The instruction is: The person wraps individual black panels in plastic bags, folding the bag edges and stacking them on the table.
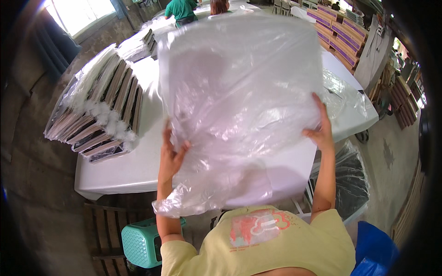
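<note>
Clear plastic wrap (248, 92) looks light and slippery, best gripped by its sides; left hand (172, 158) and right hand (323, 133) hold these above the table's (115, 177) near edge.

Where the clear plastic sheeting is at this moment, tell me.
In the head view, the clear plastic sheeting fills the centre, between the left hand at its left edge and the right hand at its right, over the white table.

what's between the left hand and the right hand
In the head view, crumpled plastic spans the stretch between left hand and right hand.
</note>
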The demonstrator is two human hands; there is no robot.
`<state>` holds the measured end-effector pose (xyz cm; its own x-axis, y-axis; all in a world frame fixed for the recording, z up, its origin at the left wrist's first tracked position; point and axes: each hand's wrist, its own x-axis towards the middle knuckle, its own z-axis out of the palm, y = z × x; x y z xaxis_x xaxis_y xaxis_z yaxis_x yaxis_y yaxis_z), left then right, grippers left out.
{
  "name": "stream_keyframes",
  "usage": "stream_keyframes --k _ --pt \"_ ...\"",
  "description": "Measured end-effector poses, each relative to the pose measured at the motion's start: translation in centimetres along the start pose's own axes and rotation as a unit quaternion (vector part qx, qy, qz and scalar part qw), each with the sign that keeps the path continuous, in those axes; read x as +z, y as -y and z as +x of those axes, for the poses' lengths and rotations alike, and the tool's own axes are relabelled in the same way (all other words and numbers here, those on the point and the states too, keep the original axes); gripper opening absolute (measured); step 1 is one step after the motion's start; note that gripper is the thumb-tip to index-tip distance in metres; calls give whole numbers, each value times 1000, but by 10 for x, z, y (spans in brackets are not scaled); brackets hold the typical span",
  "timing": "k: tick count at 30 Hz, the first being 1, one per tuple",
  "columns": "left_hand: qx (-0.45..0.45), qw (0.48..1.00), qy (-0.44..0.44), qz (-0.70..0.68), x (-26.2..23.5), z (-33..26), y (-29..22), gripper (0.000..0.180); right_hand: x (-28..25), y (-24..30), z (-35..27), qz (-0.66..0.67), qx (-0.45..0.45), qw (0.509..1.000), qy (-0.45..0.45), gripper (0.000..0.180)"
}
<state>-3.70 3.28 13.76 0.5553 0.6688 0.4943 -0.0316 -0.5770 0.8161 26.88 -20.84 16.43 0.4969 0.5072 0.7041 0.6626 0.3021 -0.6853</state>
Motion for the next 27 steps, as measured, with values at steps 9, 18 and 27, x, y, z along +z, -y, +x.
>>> stream_keyframes --k 9,18,27 --pt "-173 931 59 316 26 -75 113 31 18 -65 -83 -321 181 928 50 12" --pt "-198 857 24 475 29 -116 135 26 -4 -67 -131 -470 74 874 100 20" --pt "-291 908 56 296 -5 -260 59 29 -46 13 -243 -395 197 888 133 22"
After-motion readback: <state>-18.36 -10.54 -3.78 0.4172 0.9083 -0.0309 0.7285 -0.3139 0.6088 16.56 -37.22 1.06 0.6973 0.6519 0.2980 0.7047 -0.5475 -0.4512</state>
